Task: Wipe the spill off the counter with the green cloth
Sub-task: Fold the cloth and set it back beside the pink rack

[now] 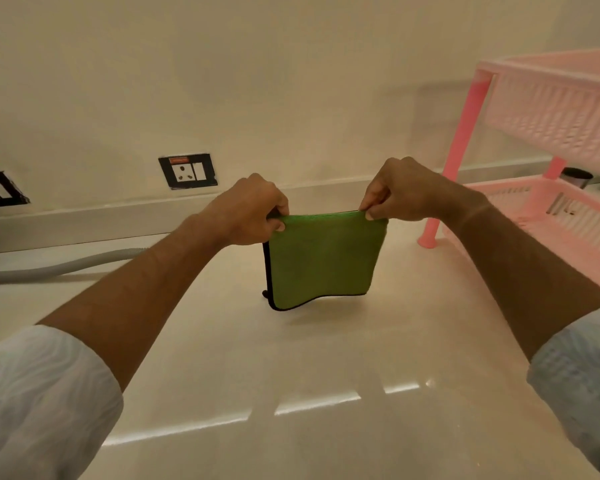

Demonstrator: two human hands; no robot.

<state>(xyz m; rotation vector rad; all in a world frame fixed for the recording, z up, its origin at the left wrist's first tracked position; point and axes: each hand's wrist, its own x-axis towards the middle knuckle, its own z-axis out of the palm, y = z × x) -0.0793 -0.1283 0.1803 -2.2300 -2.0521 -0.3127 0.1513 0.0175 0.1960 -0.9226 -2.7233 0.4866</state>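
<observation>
A green cloth (323, 261) with a dark stitched edge hangs folded above the pale glossy counter (291, 358). My left hand (248, 211) pinches its upper left corner and my right hand (400, 190) pinches its upper right corner, so the top edge is stretched flat between them. The cloth's lower edge curls just above the counter surface; whether it touches I cannot tell. No spill shows on the counter.
A pink plastic rack (548, 133) with two slatted shelves stands at the right, one leg (430, 237) near the cloth. A grey hose (59, 268) lies along the left. A wall socket (187, 170) sits above the low backsplash ledge (118, 216).
</observation>
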